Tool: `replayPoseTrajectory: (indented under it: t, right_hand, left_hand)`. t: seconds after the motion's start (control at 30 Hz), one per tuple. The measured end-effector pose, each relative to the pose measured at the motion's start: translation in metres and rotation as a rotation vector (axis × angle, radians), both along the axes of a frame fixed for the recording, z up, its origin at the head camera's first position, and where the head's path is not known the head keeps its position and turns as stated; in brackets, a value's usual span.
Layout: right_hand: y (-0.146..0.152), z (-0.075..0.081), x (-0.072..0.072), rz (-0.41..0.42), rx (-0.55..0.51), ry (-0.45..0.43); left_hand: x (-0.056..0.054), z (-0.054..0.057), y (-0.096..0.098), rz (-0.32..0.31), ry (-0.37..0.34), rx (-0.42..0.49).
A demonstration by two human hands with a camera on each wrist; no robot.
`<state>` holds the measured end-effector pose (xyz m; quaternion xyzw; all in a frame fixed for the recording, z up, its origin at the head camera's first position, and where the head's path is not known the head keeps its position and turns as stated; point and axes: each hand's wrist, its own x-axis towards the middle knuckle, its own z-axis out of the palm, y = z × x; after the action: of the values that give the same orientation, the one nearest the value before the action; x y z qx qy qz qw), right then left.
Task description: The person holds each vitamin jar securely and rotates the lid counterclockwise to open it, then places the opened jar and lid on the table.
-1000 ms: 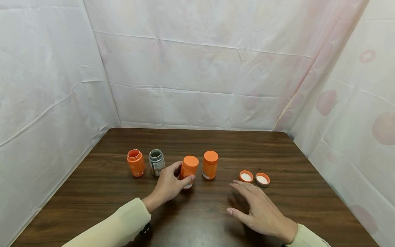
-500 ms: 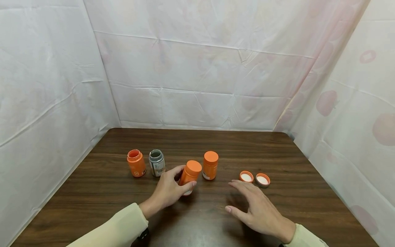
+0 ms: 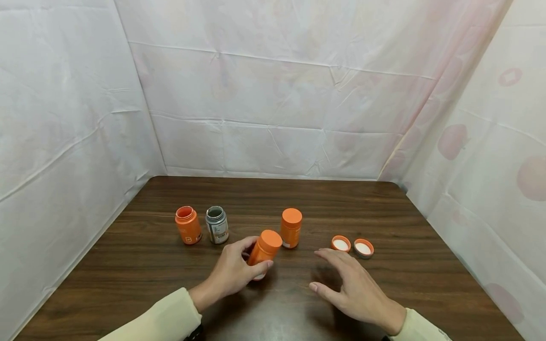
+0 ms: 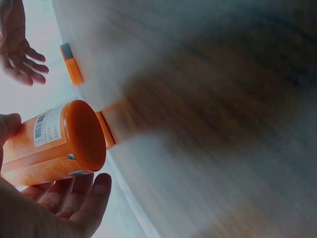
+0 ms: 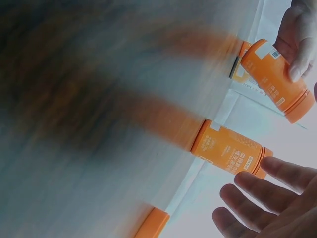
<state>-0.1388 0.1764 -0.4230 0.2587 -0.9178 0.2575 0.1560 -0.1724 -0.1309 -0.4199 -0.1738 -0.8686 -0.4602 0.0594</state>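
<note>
My left hand (image 3: 234,269) grips an orange capped bottle (image 3: 263,248) round its body, thumb in front and fingers behind. The bottle leans to the right and is lifted off the table; its base and a barcode label (image 4: 47,128) show in the left wrist view. Farther back and a little right, a second orange capped bottle (image 3: 291,228) stands upright. My right hand (image 3: 356,289) hovers over the table with relaxed, spread fingers, holding nothing. Just beyond its fingertips lie two caps, an orange one (image 3: 341,243) and a grey-sided one with an orange rim (image 3: 364,248), white insides up.
An uncapped orange bottle (image 3: 188,226) and an uncapped grey bottle (image 3: 217,225) stand upright at the left of the dark wooden table (image 3: 239,194). Pale hanging sheets (image 3: 273,94) enclose the table's back and sides.
My left hand has drawn its orange bottle nearer to me and slightly right, tilting it more to the right. The right hand has barely shifted.
</note>
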Motion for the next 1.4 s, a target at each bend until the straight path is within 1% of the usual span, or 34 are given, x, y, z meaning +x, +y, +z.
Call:
replayPoseTrajectory:
  t: [0.17, 0.37, 0.63, 0.87, 1.03, 1.2, 1.4]
  right_hand:
    - [0.0, -0.001, -0.001, -0.011, -0.008, -0.003]
    - [-0.002, 0.0, -0.003, -0.016, -0.033, -0.015]
    - [-0.007, 0.003, -0.004, 0.005, -0.082, -0.023]
    - [-0.01, 0.001, -0.005, 0.051, -0.148, -0.043]
    - [-0.013, 0.0, -0.005, 0.08, -0.188, -0.07]
    - [-0.016, 0.001, -0.005, 0.105, -0.223, -0.097]
    - [-0.02, 0.003, -0.002, 0.132, -0.242, -0.074]
  left_hand:
    - [0.004, 0.001, 0.001, -0.025, -0.008, -0.004]
    - [0.008, 0.0, 0.002, -0.039, 0.027, -0.022]
    - [0.013, 0.0, 0.004, -0.062, 0.011, -0.04]
    - [0.016, 0.001, 0.006, -0.092, 0.031, -0.052]
    - [0.019, 0.001, 0.007, -0.105, 0.042, -0.067]
    - [0.021, 0.001, 0.009, -0.133, 0.05, -0.072]
    - [0.023, 0.003, 0.011, -0.152, 0.069, -0.095]
